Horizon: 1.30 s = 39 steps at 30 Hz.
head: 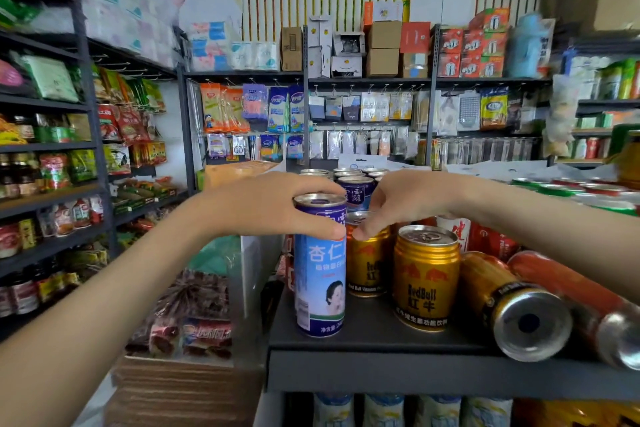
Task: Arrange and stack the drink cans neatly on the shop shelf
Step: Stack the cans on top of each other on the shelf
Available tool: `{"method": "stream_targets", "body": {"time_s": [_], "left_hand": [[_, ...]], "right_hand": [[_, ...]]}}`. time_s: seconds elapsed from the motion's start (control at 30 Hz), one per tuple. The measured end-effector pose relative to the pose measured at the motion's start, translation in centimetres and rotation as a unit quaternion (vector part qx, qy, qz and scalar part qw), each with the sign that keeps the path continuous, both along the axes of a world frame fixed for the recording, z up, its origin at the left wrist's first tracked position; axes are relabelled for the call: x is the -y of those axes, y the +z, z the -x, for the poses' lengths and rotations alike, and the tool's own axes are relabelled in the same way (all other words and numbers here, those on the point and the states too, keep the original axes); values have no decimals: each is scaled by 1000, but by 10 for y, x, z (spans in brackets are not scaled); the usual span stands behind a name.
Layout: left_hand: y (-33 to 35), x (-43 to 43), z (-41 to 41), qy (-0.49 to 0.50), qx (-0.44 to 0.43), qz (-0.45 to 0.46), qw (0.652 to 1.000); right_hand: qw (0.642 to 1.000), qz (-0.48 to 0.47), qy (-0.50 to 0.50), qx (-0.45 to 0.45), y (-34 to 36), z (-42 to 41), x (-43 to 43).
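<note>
tinfan: Grip-wise, the left hand (273, 208) was clamped over the top of the tall blue almond-drink can (320, 274), thumb across the front and fingers curled round the rim. That can stood upright at the front left corner of the dark shelf (363, 329), pretty much dead centre of the frame.

shelfie: And the right hand (408, 201)?

tinfan: It was curled down over the lid of a gold Red Bull can (367, 263), thumb pressed at the rim. That one sat just right of the blue can, a bit further back.

shelfie: What about the rest?

tinfan: A second Red Bull can (426, 277) stood upright just right of it, nearer the front. Toward the lower right, a tipped gold can (502, 291) and a red can (568, 284) lay on their sides, bottoms facing the camera. Behind the hands stood a cluster of blue cans (356, 189), with green and red can tops (568, 189) off at the right edge.
</note>
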<state>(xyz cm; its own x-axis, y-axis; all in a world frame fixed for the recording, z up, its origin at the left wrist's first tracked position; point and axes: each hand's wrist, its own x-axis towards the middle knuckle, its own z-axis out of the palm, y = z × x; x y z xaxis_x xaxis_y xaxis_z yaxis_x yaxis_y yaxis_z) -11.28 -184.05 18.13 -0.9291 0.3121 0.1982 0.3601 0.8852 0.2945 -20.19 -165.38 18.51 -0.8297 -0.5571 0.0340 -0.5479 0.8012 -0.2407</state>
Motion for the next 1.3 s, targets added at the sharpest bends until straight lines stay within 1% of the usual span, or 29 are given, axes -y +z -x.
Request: {"method": "stream_targets", "body": {"time_s": [0.07, 0.17, 0.23, 0.3, 0.37, 0.43, 0.53, 0.67, 0.73, 0.83, 0.9, 1.07, 1.13, 1.2, 1.3], "left_hand": [[-4, -1, -1, -2, -32, -13, 999], [-10, -4, -4, -8, -66, -14, 998], [-14, -4, -7, -10, -88, -17, 996], [-18, -3, -12, -10, -110, -25, 994], [-22, -2, -17, -2, -132, -23, 991], [-26, -3, -23, -2, -151, -25, 988], [-31, -6, -31, -5, -170, -22, 985], [-42, -8, -33, 5, -194, -27, 981], [-49, -11, -36, 10, -199, -34, 979], [-51, -15, -40, 27, -206, -27, 978], [-50, -15, -40, 45, -215, -11, 976], [-51, -22, -44, 70, -240, 10, 968], [-54, -29, -47, 74, -262, 25, 962], [-56, -38, -49, 76, -293, 30, 953], [-61, -56, -52, 66, -325, 10, 943]], "right_hand": [[1000, -23, 3, -5, 2, -5, -5], [997, -68, -10, -40, 10, -21, -17], [995, -95, -9, -4, 17, -34, -31], [989, -146, 3, 30, 20, -44, -41], [979, -201, 11, 24, 18, -48, -45], [976, -217, 14, -4, 14, -48, -44], [984, -173, 14, -26, 11, -51, -44], [994, -107, 9, -34, 5, -57, -40], [997, -64, 18, -38, 0, -63, -34], [999, -2, 5, -38, -4, -72, -20], [999, 17, 6, -37, -5, -74, -12], [998, 20, 7, -61, -9, -77, -9], [996, 22, -15, -84, -10, -77, -19], [993, 54, -32, -102, -9, -77, -35], [986, 84, -46, -138, -5, -78, -68]]}}
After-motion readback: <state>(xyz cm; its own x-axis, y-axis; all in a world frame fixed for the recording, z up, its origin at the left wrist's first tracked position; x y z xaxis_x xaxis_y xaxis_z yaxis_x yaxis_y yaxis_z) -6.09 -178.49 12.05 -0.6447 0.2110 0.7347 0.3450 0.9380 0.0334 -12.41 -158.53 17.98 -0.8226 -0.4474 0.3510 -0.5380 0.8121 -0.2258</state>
